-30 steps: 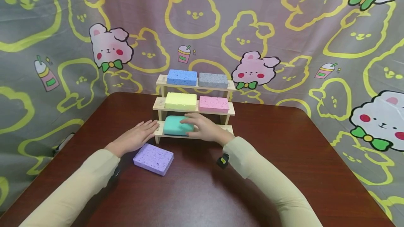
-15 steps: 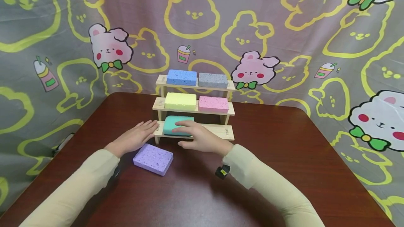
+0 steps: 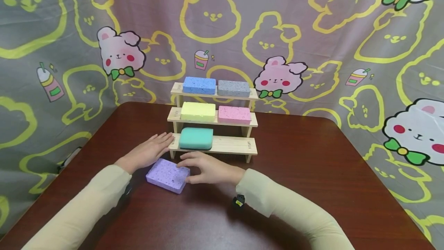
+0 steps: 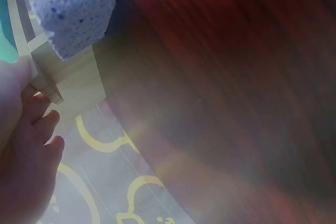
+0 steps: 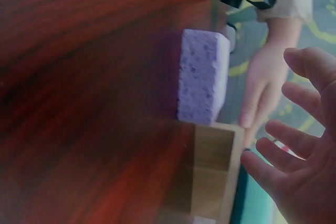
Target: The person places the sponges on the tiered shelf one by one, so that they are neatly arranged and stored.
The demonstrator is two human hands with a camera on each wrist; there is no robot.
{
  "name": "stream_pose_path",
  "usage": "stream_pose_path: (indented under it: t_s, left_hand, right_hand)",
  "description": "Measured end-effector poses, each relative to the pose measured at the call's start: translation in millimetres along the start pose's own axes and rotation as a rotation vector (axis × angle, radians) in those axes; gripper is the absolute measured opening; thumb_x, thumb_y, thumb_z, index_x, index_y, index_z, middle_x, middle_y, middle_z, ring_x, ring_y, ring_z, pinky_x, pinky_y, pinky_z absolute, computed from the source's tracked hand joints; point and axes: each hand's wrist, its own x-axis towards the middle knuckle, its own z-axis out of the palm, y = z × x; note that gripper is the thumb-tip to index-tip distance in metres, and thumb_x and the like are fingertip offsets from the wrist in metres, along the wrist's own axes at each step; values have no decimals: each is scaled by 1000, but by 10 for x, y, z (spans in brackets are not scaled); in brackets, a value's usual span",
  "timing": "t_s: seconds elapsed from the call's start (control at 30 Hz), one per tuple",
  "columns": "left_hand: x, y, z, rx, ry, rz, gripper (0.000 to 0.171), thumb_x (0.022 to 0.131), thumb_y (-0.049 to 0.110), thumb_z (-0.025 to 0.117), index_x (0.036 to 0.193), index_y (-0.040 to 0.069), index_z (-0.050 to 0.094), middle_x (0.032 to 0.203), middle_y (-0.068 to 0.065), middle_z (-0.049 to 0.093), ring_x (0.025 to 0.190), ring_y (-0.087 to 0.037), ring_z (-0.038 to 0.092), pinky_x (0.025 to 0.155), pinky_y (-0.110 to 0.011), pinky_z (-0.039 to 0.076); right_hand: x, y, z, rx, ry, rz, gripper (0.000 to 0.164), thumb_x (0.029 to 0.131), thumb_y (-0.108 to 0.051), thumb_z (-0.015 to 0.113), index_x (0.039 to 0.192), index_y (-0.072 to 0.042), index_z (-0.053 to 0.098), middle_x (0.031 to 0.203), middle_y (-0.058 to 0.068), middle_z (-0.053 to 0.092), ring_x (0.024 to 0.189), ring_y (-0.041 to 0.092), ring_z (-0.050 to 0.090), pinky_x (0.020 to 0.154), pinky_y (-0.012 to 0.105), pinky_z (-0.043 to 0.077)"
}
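Note:
A purple sponge (image 3: 163, 174) lies flat on the table in front of a three-step wooden rack (image 3: 232, 144). My right hand (image 3: 209, 168) hovers over the sponge's right side, fingers spread and slightly bent; the right wrist view shows a gap between them and the sponge (image 5: 198, 77). My left hand (image 3: 145, 153) rests on the left end of the rack's lowest step, its fingers straight in the head view. On that step sits a teal sponge (image 3: 196, 138), right of the left fingertips. Part of the purple sponge (image 4: 73, 11) shows in the left wrist view.
A yellow sponge (image 3: 198, 111) and a pink sponge (image 3: 234, 115) lie on the middle step. Blue (image 3: 199, 85) and grey (image 3: 234, 88) sponges occupy the top. Behind the dark brown table (image 3: 295, 157) hangs a patterned curtain (image 3: 222, 22).
My right hand has left the teal sponge and moved down and left to above the purple sponge. The left hand and all the sponges stay where they were.

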Motion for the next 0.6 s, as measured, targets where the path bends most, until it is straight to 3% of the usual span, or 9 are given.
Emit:
stream_pose_path:
  t_s: [0.33,0.6]
  left_hand:
    - [-4,3,-1,5,-3,7,44,97,13,46,136,-6,39,139,-22,37,129,-39,30,106,-51,19]
    - [-4,1,-5,10,-22,-4,46,97,16,45,137,-4,38,141,-20,36,130,-37,28,107,-50,19]
  right_hand:
    - [46,-33,175,-12,-112,13,42,83,-27,69,122,-11,60,132,16,46,124,22,39,105,24,25]
    - [45,-46,200,-17,-201,78,37,85,-26,67,120,-14,62,135,13,44,125,20,39,104,23,26]
